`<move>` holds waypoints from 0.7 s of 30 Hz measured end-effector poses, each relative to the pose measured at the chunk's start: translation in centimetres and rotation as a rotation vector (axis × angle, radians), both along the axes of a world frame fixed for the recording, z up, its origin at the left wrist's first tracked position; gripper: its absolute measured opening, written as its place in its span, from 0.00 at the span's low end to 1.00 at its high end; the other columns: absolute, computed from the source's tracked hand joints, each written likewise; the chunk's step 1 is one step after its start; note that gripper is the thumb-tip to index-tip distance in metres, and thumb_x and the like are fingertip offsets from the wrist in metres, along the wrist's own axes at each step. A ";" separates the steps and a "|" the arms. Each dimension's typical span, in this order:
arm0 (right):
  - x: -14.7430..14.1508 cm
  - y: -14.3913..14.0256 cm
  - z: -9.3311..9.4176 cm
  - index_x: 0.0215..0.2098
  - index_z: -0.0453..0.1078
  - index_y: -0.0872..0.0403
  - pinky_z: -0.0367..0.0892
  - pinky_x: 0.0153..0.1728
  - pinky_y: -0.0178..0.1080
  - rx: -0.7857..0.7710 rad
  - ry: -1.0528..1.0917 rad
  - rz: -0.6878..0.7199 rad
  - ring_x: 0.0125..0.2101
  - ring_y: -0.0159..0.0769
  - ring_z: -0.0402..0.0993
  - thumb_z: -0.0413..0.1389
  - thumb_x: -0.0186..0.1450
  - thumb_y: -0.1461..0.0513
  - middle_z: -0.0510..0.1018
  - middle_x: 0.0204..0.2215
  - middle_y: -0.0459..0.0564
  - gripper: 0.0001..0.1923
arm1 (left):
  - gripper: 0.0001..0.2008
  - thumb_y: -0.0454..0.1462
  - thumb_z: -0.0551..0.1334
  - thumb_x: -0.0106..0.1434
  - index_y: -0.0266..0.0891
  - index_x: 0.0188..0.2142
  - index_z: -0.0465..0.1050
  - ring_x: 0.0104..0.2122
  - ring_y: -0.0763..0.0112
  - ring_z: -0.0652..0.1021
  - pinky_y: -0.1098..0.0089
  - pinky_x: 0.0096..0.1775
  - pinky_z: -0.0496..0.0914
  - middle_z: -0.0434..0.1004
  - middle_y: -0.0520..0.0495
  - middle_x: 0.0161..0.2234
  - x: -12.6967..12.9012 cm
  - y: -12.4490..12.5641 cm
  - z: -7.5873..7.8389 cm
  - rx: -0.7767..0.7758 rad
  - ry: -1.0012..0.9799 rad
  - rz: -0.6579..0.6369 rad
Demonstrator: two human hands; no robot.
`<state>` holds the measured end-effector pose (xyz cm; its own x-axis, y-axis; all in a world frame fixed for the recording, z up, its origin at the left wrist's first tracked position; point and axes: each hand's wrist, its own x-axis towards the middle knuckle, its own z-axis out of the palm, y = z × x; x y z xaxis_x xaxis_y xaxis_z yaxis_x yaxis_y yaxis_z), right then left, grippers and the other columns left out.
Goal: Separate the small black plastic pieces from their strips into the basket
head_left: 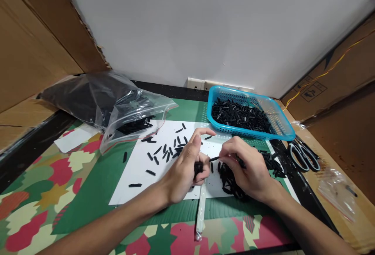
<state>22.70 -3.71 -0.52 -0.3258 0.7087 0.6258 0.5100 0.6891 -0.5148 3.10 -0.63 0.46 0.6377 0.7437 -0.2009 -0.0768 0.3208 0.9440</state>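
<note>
My left hand point(184, 169) grips the mouth of a narrow clear plastic sleeve point(200, 212), with a clump of small black pieces at its top, and the sleeve hangs down toward me. My right hand point(249, 169) pinches one small black strip point(213, 158) between thumb and fingers, its tip pointing at the left hand. Both hands hover over a white paper sheet point(140, 169) scattered with several loose black strips point(164, 153). A pile of black strips point(231, 180) lies under my right hand.
A blue plastic basket point(281, 126) full of black strips stands at the back right. A clear zip bag point(117, 106) of black pieces lies at the back left. Scissors point(304, 155) rest at the right edge, by a small clear bag point(336, 188). Cardboard walls flank both sides.
</note>
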 end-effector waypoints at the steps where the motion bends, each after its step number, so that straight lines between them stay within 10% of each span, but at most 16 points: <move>1: 0.1 0.0 0.1 0.41 0.67 0.52 0.67 0.35 0.35 0.021 0.025 -0.010 0.33 0.34 0.71 0.51 0.74 0.73 0.74 0.33 0.47 0.10 | 0.33 0.66 0.43 0.70 0.50 0.62 0.56 0.15 0.74 0.53 0.77 0.19 0.51 0.58 0.63 0.15 0.0 -0.1 0.0 0.013 -0.006 0.003; 9: -0.3 -0.6 -0.6 0.44 0.67 0.52 0.68 0.34 0.37 0.091 0.098 0.017 0.34 0.34 0.71 0.52 0.72 0.75 0.74 0.34 0.47 0.13 | 0.28 0.63 0.40 0.72 0.46 0.50 0.61 0.15 0.75 0.54 0.76 0.21 0.52 0.59 0.62 0.16 -0.3 -0.3 -0.2 0.138 -0.072 -0.003; 21: -0.6 -0.7 -0.1 0.42 0.70 0.51 0.66 0.32 0.33 -0.453 0.521 0.025 0.32 0.29 0.68 0.56 0.77 0.62 0.70 0.37 0.45 0.04 | 0.17 0.50 0.55 0.78 0.41 0.38 0.64 0.20 0.81 0.56 0.76 0.22 0.50 0.54 0.60 0.24 -0.2 -0.4 -1.5 0.343 0.033 -0.088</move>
